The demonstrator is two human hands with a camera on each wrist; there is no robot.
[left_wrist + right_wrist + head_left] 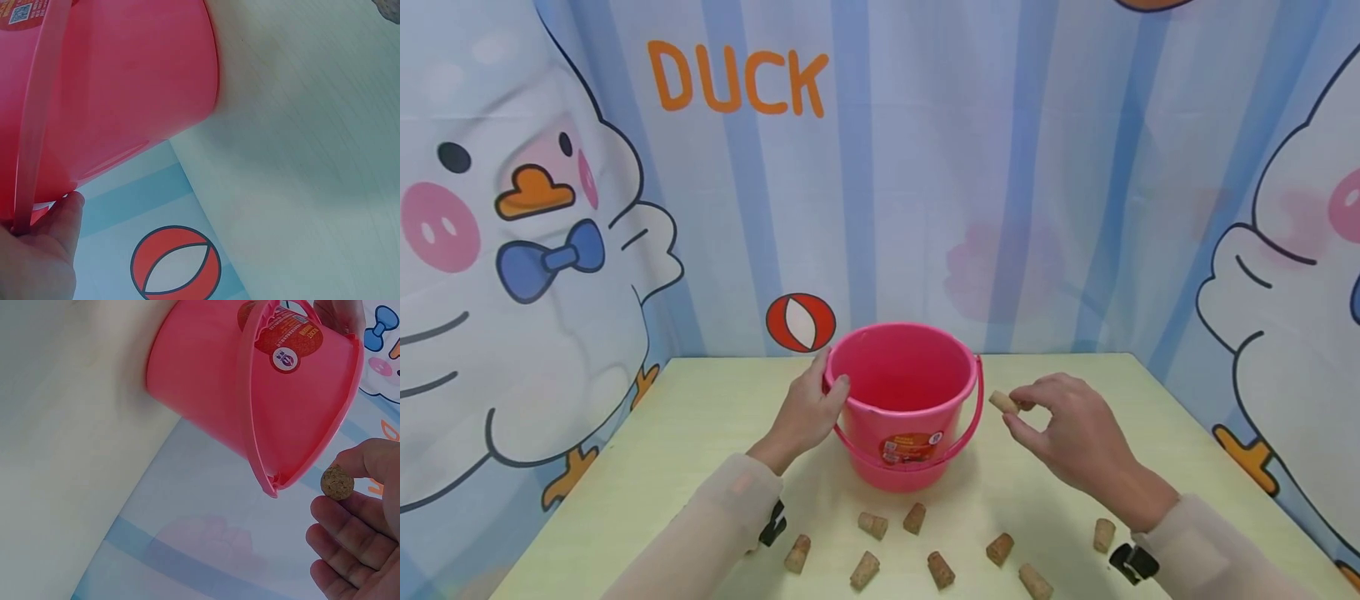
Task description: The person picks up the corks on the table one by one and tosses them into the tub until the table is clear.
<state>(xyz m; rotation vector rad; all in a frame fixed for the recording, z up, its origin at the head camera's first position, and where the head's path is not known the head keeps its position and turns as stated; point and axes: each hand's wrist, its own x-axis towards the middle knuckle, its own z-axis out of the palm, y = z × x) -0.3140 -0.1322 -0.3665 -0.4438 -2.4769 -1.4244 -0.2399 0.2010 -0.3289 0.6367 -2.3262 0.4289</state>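
A pink bucket [904,479] stands upright on the table, its handle hanging down at the front over an orange label. My left hand [805,410] grips the bucket's left rim, thumb on the near side; the left wrist view shows its fingers [67,219] against the outer wall. To the right of the bucket, my right hand [1071,429] pinches a cork stopper [1003,402] between thumb and fingers, at about rim height. In the right wrist view the round end of that cork [337,483] faces the camera.
Several loose corks lie on the pale yellow table [722,392] in front of the bucket, among them one cork [913,518] close to its base and another cork [1103,535] near the right sleeve. A striped duck-print curtain [910,167] hangs behind the table.
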